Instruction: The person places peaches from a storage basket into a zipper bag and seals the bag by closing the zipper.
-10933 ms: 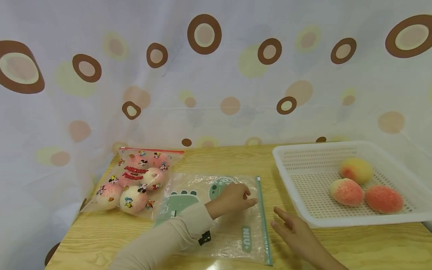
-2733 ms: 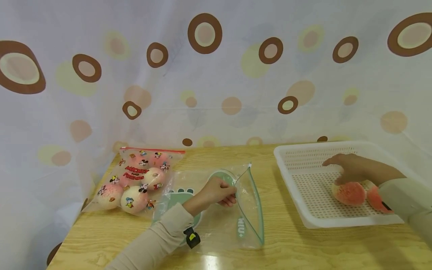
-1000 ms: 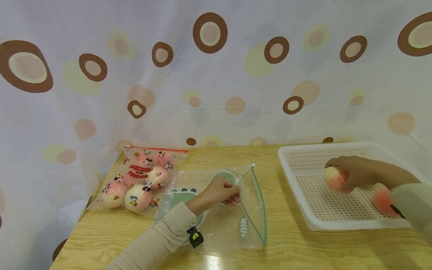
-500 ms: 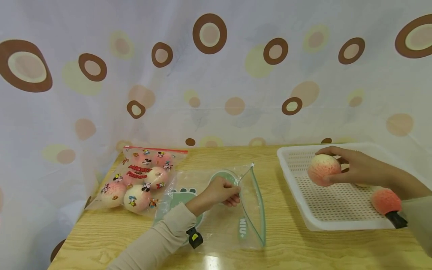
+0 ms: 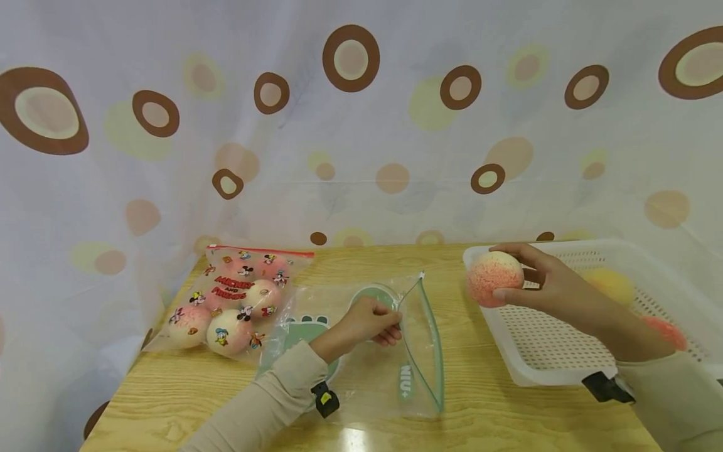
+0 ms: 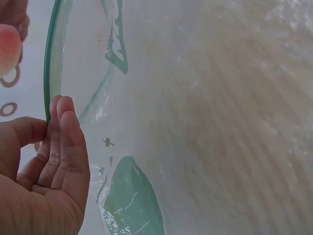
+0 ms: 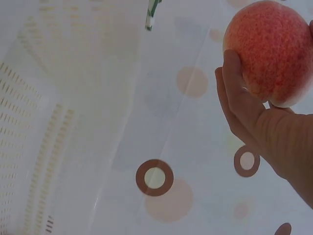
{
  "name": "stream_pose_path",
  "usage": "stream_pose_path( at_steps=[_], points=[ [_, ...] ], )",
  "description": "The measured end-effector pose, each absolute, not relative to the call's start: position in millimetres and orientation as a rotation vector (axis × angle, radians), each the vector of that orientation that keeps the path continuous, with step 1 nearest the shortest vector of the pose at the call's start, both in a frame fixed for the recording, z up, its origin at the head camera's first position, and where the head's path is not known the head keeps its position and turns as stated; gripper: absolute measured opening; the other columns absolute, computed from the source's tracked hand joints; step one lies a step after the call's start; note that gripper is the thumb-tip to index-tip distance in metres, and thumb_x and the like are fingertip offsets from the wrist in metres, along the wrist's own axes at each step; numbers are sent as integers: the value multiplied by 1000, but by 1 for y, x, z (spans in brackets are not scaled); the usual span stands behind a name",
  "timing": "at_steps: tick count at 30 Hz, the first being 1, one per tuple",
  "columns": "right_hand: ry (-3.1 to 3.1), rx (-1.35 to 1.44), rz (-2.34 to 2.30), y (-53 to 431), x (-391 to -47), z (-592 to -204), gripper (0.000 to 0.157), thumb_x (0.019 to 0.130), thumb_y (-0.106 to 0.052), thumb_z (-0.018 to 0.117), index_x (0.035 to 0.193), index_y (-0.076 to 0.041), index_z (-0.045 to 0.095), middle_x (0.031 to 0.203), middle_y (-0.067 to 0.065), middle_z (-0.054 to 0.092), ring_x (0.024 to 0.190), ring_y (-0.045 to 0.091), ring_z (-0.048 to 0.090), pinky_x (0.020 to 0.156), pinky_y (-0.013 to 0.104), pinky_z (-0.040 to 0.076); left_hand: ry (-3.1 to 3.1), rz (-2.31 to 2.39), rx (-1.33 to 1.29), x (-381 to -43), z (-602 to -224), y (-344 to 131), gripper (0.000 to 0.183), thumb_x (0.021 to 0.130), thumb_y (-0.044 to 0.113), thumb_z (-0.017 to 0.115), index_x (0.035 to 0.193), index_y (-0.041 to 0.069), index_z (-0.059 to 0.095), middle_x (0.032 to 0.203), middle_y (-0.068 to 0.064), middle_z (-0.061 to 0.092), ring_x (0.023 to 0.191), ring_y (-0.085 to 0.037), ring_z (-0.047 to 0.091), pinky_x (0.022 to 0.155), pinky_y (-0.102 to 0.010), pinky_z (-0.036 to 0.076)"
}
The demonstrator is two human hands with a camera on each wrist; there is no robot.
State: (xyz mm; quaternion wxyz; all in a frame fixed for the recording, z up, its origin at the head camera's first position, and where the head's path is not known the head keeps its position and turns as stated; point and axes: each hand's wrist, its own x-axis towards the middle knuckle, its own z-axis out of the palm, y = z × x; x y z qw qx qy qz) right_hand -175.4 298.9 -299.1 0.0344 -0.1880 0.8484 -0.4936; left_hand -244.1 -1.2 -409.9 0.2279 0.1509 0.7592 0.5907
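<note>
My left hand [image 5: 369,320] pinches the upper rim of a clear zip bag [image 5: 367,383] with a green dinosaur print, and its mouth gapes to the right. In the left wrist view the thumb and fingers [image 6: 68,132] hold the bag's green edge. My right hand [image 5: 542,276] grips a pink and cream peach [image 5: 496,279], raised over the left rim of a white basket [image 5: 522,370]. The right wrist view shows fingers and thumb round the peach [image 7: 269,51]. A yellow peach [image 5: 610,285] and a red peach [image 5: 666,331] lie in the basket, partly hidden by my right arm.
A Mickey zip bag [image 5: 231,289] with a red zipper holds several peaches at the table's left and overlaps the dinosaur bag's edge. The wooden table [image 5: 452,433] ends at a spotted curtain [image 5: 384,125] behind.
My right hand has taken the pink and cream peach from the basket, lifted it and carried it left to the rim. The left hand stays on the bag's edge, the mouth still spread.
</note>
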Motion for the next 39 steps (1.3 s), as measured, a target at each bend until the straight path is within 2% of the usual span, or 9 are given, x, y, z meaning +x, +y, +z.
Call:
stream_pose_path(
  at_steps=[5, 11, 14, 17, 19, 26, 33, 36, 39],
  points=[
    [2542, -499, -1602, 273, -171, -304, 58, 90, -13, 67, 140, -14, 38, 134, 9, 43, 111, 11, 55, 81, 35, 55, 2075, 1633, 433, -243, -410, -3, 25, 95, 11, 59, 85, -10, 70, 68, -12, 69, 52, -10, 63, 57, -28, 58],
    [2391, -377, -1734, 249, -170, -317, 65, 95, -18, 61, 147, -2, 24, 143, 20, 34, 114, 8, 54, 88, 31, 53, 2071, 1646, 438, -246, -412, -7, 25, 96, 13, 59, 88, -9, 70, 70, -11, 70, 54, -10, 63, 58, -29, 59],
    [2359, -303, -1783, 237, -168, -323, 70, 96, -21, 60, 148, 2, 19, 145, 23, 30, 120, 19, 53, 90, 31, 52, 2061, 1652, 444, -246, -413, -8, 26, 96, 13, 59, 89, -9, 70, 71, -12, 70, 55, -10, 64, 59, -30, 59],
    [2371, -236, -1813, 224, -166, -328, 73, 96, -24, 61, 149, 1, 17, 148, 22, 27, 128, 33, 46, 95, 35, 49, 2053, 1656, 446, -246, -413, -9, 25, 96, 13, 59, 90, -9, 70, 70, -11, 70, 54, -10, 63, 59, -30, 59],
    [2380, -192, -1841, 216, -165, -332, 73, 96, -25, 61, 150, -1, 18, 149, 21, 27, 131, 37, 42, 97, 36, 48, 2054, 1659, 446, -246, -413, -10, 25, 96, 13, 59, 90, -9, 70, 70, -10, 69, 54, -9, 63, 58, -29, 59],
    [2296, -86, -2016, 200, -173, -355, 70, 95, -23, 61, 148, 1, 21, 146, 19, 28, 128, 31, 44, 92, 22, 50, 2058, 1664, 459, -246, -410, -10, 27, 96, 14, 58, 92, -11, 69, 68, -7, 69, 55, -9, 63, 59, -28, 59],
    [2256, 30, -2089, 192, -182, -378, 69, 95, -23, 60, 146, 4, 21, 145, 21, 27, 121, 27, 48, 91, 23, 51, 2064, 1663, 459, -247, -410, -10, 29, 96, 13, 58, 94, -14, 67, 67, -4, 67, 55, -8, 63, 59, -28, 59],
    [2268, 87, -2111, 188, -185, -385, 66, 95, -23, 60, 143, 5, 24, 143, 20, 30, 115, 23, 51, 88, 21, 51, 2065, 1668, 460, -247, -410, -10, 30, 97, 13, 57, 94, -15, 67, 67, -4, 67, 55, -8, 62, 59, -28, 59],
    [2303, 110, -2084, 185, -185, -390, 65, 95, -24, 60, 143, 5, 26, 141, 20, 34, 116, 25, 50, 90, 23, 50, 2068, 1671, 464, -247, -411, -10, 30, 97, 13, 58, 94, -15, 67, 67, -4, 67, 55, -7, 62, 59, -27, 58]
  ],
)
